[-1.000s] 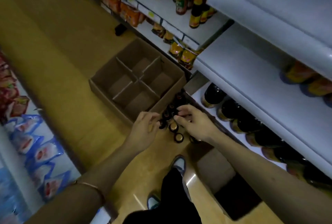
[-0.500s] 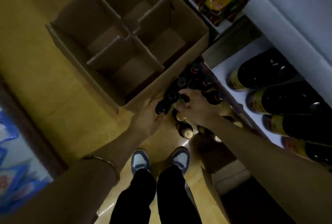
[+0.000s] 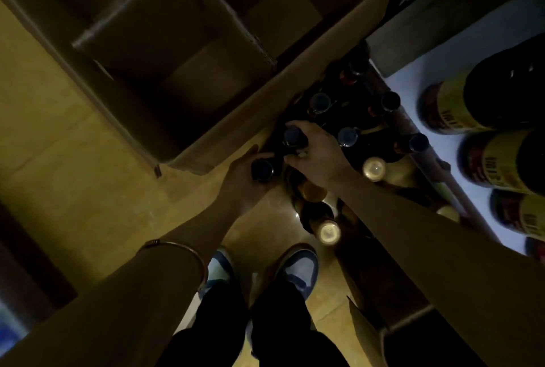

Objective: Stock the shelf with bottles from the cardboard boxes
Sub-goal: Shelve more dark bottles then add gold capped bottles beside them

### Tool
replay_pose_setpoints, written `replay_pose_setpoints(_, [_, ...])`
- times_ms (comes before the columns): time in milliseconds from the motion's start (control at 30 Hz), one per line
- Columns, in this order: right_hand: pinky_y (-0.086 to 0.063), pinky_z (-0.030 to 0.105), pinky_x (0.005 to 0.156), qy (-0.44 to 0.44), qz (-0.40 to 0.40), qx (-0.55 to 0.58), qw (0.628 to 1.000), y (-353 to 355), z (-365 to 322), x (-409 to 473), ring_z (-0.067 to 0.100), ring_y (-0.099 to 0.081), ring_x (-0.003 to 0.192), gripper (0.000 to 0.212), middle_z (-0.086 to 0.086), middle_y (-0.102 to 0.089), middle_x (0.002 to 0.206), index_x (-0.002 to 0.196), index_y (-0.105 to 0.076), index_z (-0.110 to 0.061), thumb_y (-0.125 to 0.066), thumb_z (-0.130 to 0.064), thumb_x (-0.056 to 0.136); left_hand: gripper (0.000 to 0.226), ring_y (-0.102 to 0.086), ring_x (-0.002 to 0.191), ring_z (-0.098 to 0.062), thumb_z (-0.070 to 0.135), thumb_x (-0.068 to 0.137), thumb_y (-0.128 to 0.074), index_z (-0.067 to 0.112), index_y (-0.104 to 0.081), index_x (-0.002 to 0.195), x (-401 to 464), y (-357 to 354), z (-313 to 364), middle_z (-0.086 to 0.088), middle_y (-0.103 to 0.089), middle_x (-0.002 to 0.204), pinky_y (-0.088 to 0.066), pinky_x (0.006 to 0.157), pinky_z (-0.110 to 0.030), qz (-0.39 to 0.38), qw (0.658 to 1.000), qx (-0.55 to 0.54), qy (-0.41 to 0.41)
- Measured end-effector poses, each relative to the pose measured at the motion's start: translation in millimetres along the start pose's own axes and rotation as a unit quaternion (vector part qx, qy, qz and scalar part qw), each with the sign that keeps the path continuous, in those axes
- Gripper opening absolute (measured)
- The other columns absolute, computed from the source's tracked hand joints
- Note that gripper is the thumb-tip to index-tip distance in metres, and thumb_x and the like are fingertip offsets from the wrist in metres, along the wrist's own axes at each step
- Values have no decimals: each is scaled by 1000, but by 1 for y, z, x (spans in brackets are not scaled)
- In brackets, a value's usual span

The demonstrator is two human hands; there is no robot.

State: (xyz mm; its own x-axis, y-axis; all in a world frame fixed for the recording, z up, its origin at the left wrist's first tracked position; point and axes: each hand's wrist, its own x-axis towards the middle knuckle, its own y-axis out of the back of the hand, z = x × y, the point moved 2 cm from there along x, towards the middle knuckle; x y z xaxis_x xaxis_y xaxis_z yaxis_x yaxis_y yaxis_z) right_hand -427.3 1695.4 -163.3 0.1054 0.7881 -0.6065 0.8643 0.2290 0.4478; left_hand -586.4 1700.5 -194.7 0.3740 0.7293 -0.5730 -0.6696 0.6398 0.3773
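Dark glass everywhere down here, dim and hard to read. Left hand (image 3: 247,175) curled round a dark-capped bottle (image 3: 262,169) at the near edge of the cluster of bottles (image 3: 351,131) standing on the floor (image 3: 73,136). Right hand (image 3: 315,157) clamped over the neck of a second bottle (image 3: 293,137) just behind it. Empty divided cardboard box (image 3: 177,42) right alongside; shelf (image 3: 413,83) off to the right, already carrying big bottles (image 3: 460,104) laid on their sides. Tight packing, though: lifting either one at a slant could clip a neighbour and topple it. Smooth glass, poor light, grip near the caps only, so could well slip.
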Motion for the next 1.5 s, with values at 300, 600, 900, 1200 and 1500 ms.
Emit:
replay_pose_setpoints(300, [-54,46,89,-9,45,44,998,-9,5,25,25,-57,116,41,5,-55,130,115,-68,-10,-81,-8,75,32,-58,104,-27,11,71,-77,27,-57,92,14,-18,-20,-13,-59,107,-49,95,-47,74,990,-122,-8])
replay_pose_setpoints(600, [-57,52,75,41,106,19,993,1,-18,-4,30,-68,90,19,10,-71,96,98,-71,-9,-75,-17,81,18,-60,82,-9,20,78,-79,17,-61,77,-6,11,11,2,-62,81,-48,75,-20,56,988,-133,46])
replay_pose_setpoints(900, [-43,7,89,125,154,90,976,93,-130,-122,6,-64,102,18,-1,-72,110,97,-73,-7,-76,-13,80,28,-58,89,15,37,81,-71,9,-68,87,-107,93,144,11,-66,92,-42,83,-3,58,996,-56,-38])
replay_pose_setpoints(1200, [-55,26,72,170,276,95,941,223,-270,-292,0,-66,70,13,-8,-75,90,83,-73,-11,-75,-24,81,25,-60,104,8,19,85,-72,-5,-66,77,-234,178,332,-14,-73,92,-44,90,-10,-7,978,-3,-208])
replay_pose_setpoints(1500, [-31,23,47,210,467,29,858,324,-392,-486,12,-42,51,41,-4,-40,45,51,-47,-5,-74,-20,78,51,-69,65,-29,50,79,-64,3,-64,59,-345,233,516,-13,-69,64,-54,60,-48,-25,915,76,-396])
